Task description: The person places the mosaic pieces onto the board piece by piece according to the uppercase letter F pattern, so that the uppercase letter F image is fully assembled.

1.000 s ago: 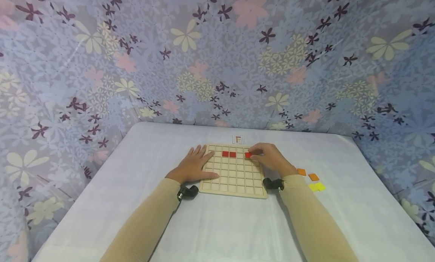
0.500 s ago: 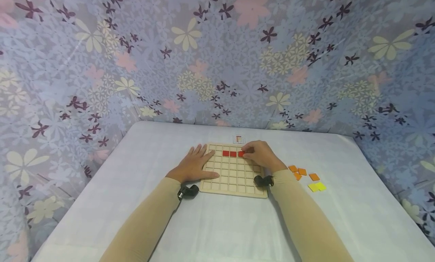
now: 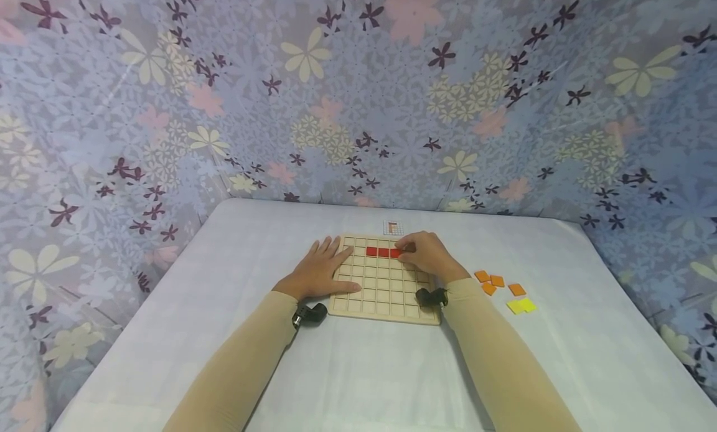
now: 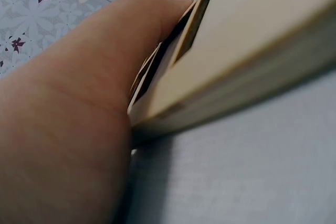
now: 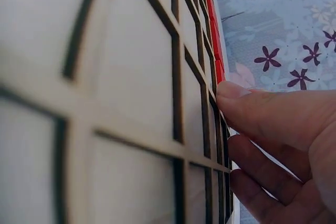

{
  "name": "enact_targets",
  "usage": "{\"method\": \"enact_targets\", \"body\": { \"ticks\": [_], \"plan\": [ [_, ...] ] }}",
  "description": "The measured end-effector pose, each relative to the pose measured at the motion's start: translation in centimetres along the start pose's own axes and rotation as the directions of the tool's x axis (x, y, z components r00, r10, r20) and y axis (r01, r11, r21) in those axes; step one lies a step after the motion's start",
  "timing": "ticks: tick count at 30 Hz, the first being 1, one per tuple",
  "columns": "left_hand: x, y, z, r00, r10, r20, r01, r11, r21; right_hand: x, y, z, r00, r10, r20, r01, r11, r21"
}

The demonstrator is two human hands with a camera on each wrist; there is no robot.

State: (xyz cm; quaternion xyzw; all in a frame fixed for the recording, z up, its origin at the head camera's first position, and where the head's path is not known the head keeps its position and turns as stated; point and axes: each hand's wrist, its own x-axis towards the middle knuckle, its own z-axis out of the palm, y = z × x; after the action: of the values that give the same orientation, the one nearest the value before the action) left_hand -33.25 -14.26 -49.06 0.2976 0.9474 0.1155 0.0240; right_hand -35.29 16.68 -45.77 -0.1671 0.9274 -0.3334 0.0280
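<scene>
A wooden grid board (image 3: 383, 295) lies on the white-covered table. Near its far side, one red square tile (image 3: 371, 251) and a second red tile (image 3: 383, 253) sit in neighbouring cells. My right hand (image 3: 430, 256) pinches a third red tile (image 3: 394, 253) at the cell to their right, its thumb and forefinger partly covering it. The right wrist view shows the thumb (image 5: 236, 95) right at the red row's near end. My left hand (image 3: 317, 271) rests with spread fingers on the board's left edge, its thumb reaching over the grid.
Several orange tiles (image 3: 496, 281) and a pair of yellow tiles (image 3: 521, 305) lie on the table to the right of the board. Just beyond the board's far edge is a small card (image 3: 393, 227) printed with a coloured grid. A flowered cloth (image 3: 358, 96) hangs behind the table.
My right hand has moved left over the board with the red tile, bringing it beside the other two. More orange tiles have come into view past the right arm. The left hand stays put.
</scene>
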Motion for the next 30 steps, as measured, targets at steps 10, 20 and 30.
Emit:
{"method": "enact_targets", "body": {
  "ticks": [10,20,30],
  "plan": [
    [0.0,0.3,0.2,1.000,0.007,0.012,-0.007,1.000,-0.006,-3.1,1.7,-0.9,0.993,-0.034,-0.117,0.041,0.998,0.057],
    [0.4,0.2,0.2,1.000,-0.011,0.014,0.011,1.000,0.019,-6.5,5.1,-5.3,0.983,0.085,-0.164,-0.087,0.996,-0.005],
    [0.0,0.3,-0.3,1.000,-0.018,0.024,0.018,1.000,-0.003,-9.7,9.7,-8.1,0.973,0.215,-0.080,-0.221,0.973,-0.066]
  ]
}}
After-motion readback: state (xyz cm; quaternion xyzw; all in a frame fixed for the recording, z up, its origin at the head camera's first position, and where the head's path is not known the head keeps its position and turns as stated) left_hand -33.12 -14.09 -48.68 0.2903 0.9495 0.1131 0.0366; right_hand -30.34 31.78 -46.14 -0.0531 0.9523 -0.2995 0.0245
